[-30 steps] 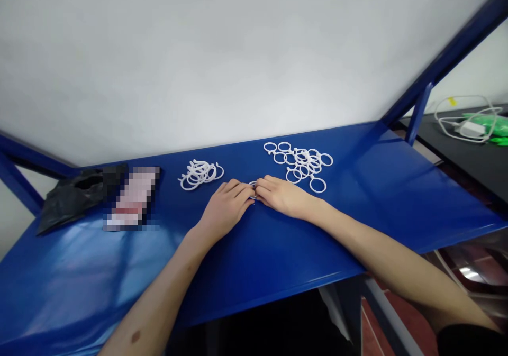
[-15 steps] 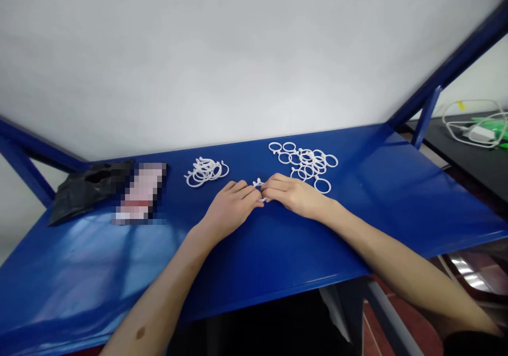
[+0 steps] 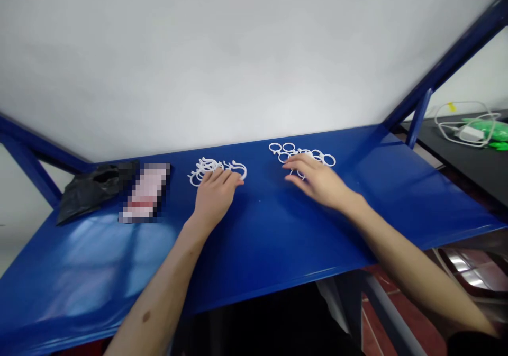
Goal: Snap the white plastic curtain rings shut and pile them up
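Note:
My left hand [image 3: 215,193] is at the front of the left pile of white plastic curtain rings [image 3: 206,164]. Its fingers are closed at an unclasped curtain ring [image 3: 240,169], whose lower edge runs behind the thumb and fingertips. My right hand [image 3: 317,180] hovers at the right group of white rings [image 3: 328,160], with thumb and fingers apart and nothing visibly held. The hand hides part of this group. Small knobs show on several rings.
Both piles lie on a glossy blue table [image 3: 254,250] against a white wall. On the left are a black plastic bag [image 3: 89,192] and a blurred pink rectangular item [image 3: 146,189]. Blue frame bars slope at both sides. A white cable [image 3: 472,134] lies on a black surface at right.
My hands, together at a ring in the middle before, have parted. The left moved left with the ring to the left pile; the right moved right and opened over the right group.

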Motion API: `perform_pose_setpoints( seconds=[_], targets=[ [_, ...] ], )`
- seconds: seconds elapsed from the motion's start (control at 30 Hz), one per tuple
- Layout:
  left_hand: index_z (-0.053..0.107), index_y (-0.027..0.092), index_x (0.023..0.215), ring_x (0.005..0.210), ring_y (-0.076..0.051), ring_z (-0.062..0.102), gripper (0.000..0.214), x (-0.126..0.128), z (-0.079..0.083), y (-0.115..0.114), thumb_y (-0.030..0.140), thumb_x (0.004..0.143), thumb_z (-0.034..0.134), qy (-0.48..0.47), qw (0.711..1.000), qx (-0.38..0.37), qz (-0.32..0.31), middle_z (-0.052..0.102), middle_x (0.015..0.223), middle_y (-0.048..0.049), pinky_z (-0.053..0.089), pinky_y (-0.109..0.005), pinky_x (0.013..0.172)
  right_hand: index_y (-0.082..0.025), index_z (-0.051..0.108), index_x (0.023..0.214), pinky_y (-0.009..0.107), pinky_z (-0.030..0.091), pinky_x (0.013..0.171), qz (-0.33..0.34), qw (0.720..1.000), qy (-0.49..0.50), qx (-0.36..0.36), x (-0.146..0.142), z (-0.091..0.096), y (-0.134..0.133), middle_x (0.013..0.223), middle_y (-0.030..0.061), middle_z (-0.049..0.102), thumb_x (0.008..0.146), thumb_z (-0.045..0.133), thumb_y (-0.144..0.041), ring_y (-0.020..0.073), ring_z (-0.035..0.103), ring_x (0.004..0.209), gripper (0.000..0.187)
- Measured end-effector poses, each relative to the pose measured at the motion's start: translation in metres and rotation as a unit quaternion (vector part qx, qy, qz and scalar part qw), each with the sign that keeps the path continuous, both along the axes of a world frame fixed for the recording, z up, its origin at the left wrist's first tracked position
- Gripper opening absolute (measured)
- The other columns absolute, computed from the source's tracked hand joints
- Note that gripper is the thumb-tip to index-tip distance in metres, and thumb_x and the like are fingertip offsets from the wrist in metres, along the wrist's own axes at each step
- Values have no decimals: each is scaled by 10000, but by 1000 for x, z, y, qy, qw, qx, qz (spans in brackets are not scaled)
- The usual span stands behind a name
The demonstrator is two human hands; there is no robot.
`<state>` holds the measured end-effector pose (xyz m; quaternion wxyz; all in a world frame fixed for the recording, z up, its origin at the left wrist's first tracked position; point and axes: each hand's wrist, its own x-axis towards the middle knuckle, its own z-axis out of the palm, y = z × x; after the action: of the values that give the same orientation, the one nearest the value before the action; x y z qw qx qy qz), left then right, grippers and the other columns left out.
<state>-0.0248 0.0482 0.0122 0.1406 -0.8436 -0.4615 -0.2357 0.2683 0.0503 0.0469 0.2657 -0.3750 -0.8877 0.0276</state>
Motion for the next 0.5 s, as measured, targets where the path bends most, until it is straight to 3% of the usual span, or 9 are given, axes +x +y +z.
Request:
perform_pose_setpoints(
  seconds=[0.07, 0.23, 0.37, 0.5],
  targets=[
    [681, 225, 991, 935, -291, 612, 260, -7, -3, 5, 312, 1014, 436, -10, 998, -9, 57, 714, 908, -98, 411, -427, 804, -188, 656, 1126, 439, 571, 849, -52, 997, -36, -44, 36, 2, 0, 1103, 119, 680, 1014, 513, -361, 250, 667, 962, 251],
    [670, 206, 1122, 1031, -346, 611, 272, -5, -6, 3, 285, 951, 473, -4, 991, -6, 132, 714, 1064, -142, 427, -492, 848, -238, 705, 1089, 452, 553, 944, -42, 990, -88, -102, 104, -20, -17, 1188, 106, 626, 963, 591, -436, 263, 636, 1092, 261],
    [662, 169, 1161, 1030, -376, 634, 320, 3, -3, -4, 313, 969, 451, -26, 988, -24, 152, 697, 1140, -178, 428, -525, 847, -217, 670, 1043, 392, 570, 866, -52, 992, -63, -100, 103, -30, -33, 1158, 107, 607, 1034, 458, -336, 217, 642, 1002, 244],
    [657, 164, 1179, 1011, -334, 665, 334, 4, -1, -6, 330, 1002, 428, -45, 990, -22, 129, 698, 1159, -162, 446, -485, 859, -197, 640, 1030, 388, 540, 860, -25, 997, -69, -35, 79, -17, -26, 1091, 103, 658, 1056, 402, -279, 217, 617, 971, 253]
  ],
)
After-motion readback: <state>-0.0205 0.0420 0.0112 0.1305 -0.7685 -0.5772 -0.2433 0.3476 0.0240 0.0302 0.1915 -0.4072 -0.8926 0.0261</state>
